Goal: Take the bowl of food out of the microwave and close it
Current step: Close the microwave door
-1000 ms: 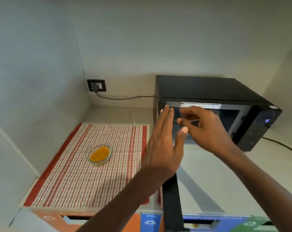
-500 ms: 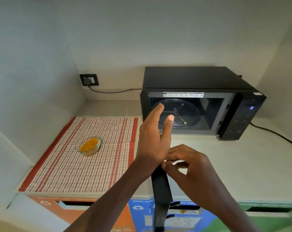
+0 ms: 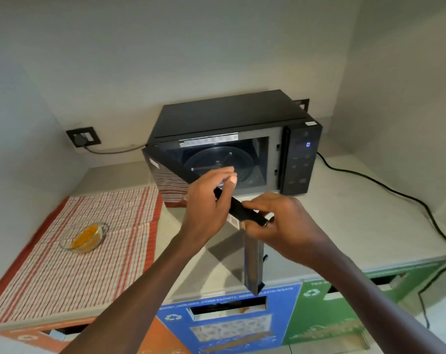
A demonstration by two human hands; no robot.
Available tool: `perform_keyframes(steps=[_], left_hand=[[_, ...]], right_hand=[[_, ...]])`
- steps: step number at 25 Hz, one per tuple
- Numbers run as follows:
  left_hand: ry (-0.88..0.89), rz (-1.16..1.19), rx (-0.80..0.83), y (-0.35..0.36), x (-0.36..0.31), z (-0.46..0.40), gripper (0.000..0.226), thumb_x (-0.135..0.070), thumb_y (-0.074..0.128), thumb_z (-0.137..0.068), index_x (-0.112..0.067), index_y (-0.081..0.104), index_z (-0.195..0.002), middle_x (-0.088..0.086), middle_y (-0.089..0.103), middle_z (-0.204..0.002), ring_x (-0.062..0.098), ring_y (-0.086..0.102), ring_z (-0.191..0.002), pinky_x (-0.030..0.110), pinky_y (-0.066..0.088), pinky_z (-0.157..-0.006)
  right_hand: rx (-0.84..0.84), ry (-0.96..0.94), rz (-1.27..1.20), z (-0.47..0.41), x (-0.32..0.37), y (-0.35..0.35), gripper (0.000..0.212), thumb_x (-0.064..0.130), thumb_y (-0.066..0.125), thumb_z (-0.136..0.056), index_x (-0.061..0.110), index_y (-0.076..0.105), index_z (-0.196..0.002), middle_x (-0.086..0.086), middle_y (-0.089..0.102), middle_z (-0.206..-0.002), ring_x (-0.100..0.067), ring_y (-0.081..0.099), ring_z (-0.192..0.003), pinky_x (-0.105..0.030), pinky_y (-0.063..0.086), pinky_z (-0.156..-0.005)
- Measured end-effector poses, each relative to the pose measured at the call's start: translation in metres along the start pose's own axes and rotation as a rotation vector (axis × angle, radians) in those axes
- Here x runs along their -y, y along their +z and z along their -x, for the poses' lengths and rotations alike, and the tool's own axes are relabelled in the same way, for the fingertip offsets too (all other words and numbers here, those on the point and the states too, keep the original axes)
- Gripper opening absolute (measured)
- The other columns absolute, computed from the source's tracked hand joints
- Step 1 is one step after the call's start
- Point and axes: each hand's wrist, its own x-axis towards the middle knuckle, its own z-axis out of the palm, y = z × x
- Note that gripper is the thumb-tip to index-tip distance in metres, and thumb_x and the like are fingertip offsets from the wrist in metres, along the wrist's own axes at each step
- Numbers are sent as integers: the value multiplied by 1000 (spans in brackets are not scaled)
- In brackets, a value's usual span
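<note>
The black microwave [image 3: 229, 116] stands at the back of the counter with its cavity open and only the glass turntable [image 3: 216, 159] inside. Its door [image 3: 252, 267] hangs at an angle out from the left hinge. My left hand [image 3: 206, 200] curls over the door's top edge near the middle. My right hand [image 3: 275, 221] grips the same edge at its outer corner. The glass bowl of yellow food [image 3: 85, 235] sits on the red-striped cloth [image 3: 63, 272] to the left, apart from both hands.
A black power cord [image 3: 395, 190] trails over the counter [image 3: 344, 226] right of the microwave. A wall socket [image 3: 83, 137] with a plug is at the back left. Orange, blue [image 3: 280, 315] and green [image 3: 344, 310] recycling bins stand below the counter's front edge.
Both hands have taken hold of the door's top edge, and the door has swung from pointing straight out to an angle toward the right. The bowl has stayed on the cloth.
</note>
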Motion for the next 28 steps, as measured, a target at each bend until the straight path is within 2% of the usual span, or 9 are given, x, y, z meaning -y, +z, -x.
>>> perform_keyframes(steps=[3,7,9,11,14,16,21,25,28], left_hand=[[96,-83,10,17,2,12,23,-19,59,-94,-8,74,-109,5,74,-111,11,67,-107,32,55,-91],[142,-222,59,38,6,11,32,-23,59,-94,-9,66,-122,7,67,-124,15,59,-121,29,44,-104],[184,-285,87,45,9,3,34,-22,59,-94,-8,65,-124,8,66,-126,16,57,-123,30,42,-106],[226,-330,106,51,13,-9,33,-21,61,-93,-7,66,-123,9,66,-126,19,59,-122,35,45,-106],[239,-384,137,62,12,-27,33,-22,60,-93,-9,66,-123,8,67,-126,19,61,-121,38,47,-105],[257,-420,130,71,10,-39,31,-22,60,-92,-9,68,-120,7,68,-123,19,63,-118,35,48,-103],[252,-500,120,92,15,-69,27,-24,60,-92,-13,72,-114,6,71,-118,22,67,-111,40,57,-87],[264,-609,169,103,18,-94,21,-22,61,-91,-12,73,-106,8,74,-111,31,72,-96,46,60,-67],[255,-694,218,110,17,-110,18,-17,63,-89,-10,73,-101,11,75,-102,35,73,-86,45,60,-62]], right_hand=[[-25,-6,19,-11,-23,-17,21,26,62,-85,19,74,-101,-4,70,-88,-18,63,-78,-39,55,-71],[-63,-6,92,-30,-52,-34,28,21,62,-89,15,71,-115,-7,72,-97,-18,64,-81,-27,54,-70],[-67,4,84,-40,-65,-39,33,20,61,-91,13,66,-123,-6,71,-107,-12,62,-84,-12,45,-68],[-68,6,77,-48,-77,-44,37,19,60,-92,12,62,-128,-6,70,-117,-6,58,-89,-4,37,-66],[-86,15,78,-61,-94,-52,37,19,59,-93,12,61,-129,-6,68,-125,-10,63,-101,-2,38,-73],[-110,16,86,-70,-103,-55,35,19,58,-94,12,62,-128,-6,67,-127,-14,64,-110,-9,42,-84],[-219,6,105,-94,-127,-57,31,15,57,-95,10,66,-124,-7,66,-128,-17,60,-120,-16,38,-98],[-396,8,56,-110,-143,-54,25,13,63,-91,6,71,-114,-10,72,-114,-18,65,-105,-10,40,-88],[-499,39,35,-124,-158,-50,26,13,67,-88,4,72,-112,-12,71,-109,-10,60,-94,2,36,-77]])
